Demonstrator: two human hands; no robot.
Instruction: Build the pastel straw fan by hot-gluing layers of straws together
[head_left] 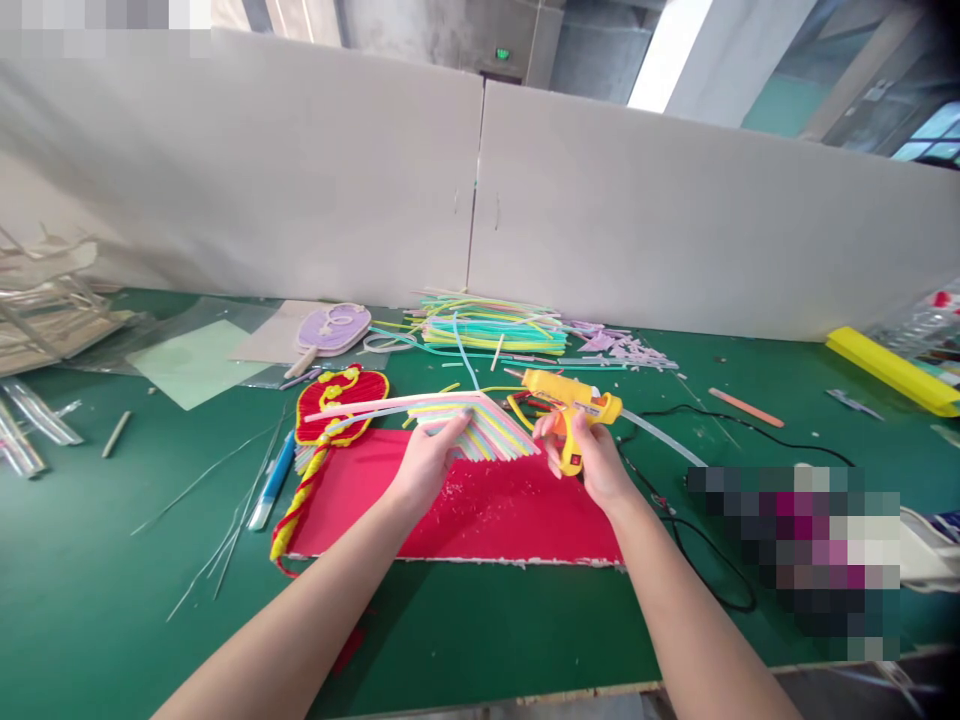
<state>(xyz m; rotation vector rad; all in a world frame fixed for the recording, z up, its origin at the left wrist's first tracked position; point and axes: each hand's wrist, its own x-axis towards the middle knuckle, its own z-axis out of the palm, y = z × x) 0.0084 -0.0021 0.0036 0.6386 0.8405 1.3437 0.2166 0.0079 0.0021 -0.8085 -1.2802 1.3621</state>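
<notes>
Between thumb and fingers, my left hand [435,455] grips a panel of pastel pipe cleaners [491,430] set side by side in slanting stripes. A long pink strand sticks out from it to the left, and a blue one rises behind. My right hand [589,455] is wrapped round the handle of a yellow hot glue gun [559,388], its nozzle pointing left, just above the panel's right part. A clear glue stick [664,440] trails from the gun's rear. Below both hands lies a red board [517,510] with pale scraps on it.
A red-and-yellow fan [345,405] with a wrapped handle lies left, beside a blue brush [277,470]. Behind are a purple fan [334,328] and bundled pipe cleaners [495,330]. A black cord [739,425] loops at right, near a yellow bar [892,370]. White partitions [637,210] close off the back.
</notes>
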